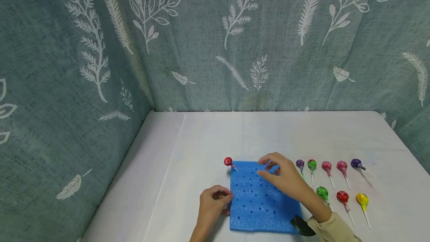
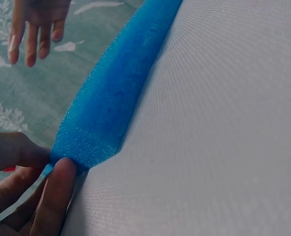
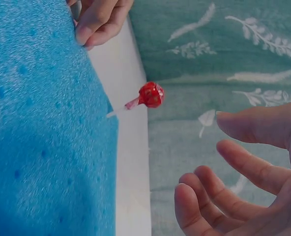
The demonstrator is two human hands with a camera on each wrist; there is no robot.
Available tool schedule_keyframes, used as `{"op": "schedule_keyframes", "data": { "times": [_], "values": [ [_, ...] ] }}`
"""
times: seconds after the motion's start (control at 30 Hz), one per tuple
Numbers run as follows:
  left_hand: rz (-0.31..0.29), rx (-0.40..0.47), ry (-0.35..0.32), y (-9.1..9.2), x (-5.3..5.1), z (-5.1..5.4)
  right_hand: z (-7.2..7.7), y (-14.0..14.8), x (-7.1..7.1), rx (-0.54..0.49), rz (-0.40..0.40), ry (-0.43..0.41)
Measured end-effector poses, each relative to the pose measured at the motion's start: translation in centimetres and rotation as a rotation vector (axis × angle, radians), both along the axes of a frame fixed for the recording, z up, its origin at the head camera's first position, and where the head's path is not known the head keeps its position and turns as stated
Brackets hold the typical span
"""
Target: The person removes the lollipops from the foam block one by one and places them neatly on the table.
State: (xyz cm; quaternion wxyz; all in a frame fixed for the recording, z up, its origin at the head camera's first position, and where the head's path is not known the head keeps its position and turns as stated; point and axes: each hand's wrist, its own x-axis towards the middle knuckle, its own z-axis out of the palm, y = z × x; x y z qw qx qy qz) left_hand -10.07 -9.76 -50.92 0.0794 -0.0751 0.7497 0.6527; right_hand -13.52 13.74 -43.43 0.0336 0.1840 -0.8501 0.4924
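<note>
A blue foam board (image 1: 248, 204) with rows of small holes lies on the white table. One red-wrapped lollipop (image 1: 228, 161) stands tilted by its stick at the board's far left corner; its stick end meets the foam in the right wrist view. At the board's left edge, my left hand (image 1: 213, 202) pinches the foam between thumb and curled fingers (image 2: 62, 182). Above the board's far part hovers my right hand (image 1: 285, 174), holding nothing. Its thumb and fingers are spread apart, some way from the red lollipop (image 3: 152, 95) in the right wrist view.
Right of the board, several wrapped lollipops lie in two rows, among them a dark purple one (image 1: 357, 164), a green one (image 1: 322, 192), a red one (image 1: 342, 196) and a yellow one (image 1: 362, 200). A leaf-patterned green curtain (image 1: 201, 40) hangs behind and left of the table (image 1: 188, 141).
</note>
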Motion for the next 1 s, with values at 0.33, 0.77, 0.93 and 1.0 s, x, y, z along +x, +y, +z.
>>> {"op": "schedule_keyframes", "data": {
  "times": [0.33,0.77,0.93,1.0],
  "values": [
    [-0.006,-0.005,-0.001,-0.1,-0.1,-0.1,0.6,-2.2,-1.3,0.008,0.042,-0.022],
    [-0.014,0.005,0.006,-0.3,-0.1,-0.1,0.1,-5.8,-3.6,0.046,0.091,-0.011],
    [-0.013,0.020,0.009,-0.3,-0.1,-0.1,0.3,-7.3,-4.2,0.036,0.089,-0.020],
    [-0.015,0.024,0.009,-0.2,-0.1,0.0,0.0,-7.9,-4.5,0.043,0.086,-0.014]
  ]
}}
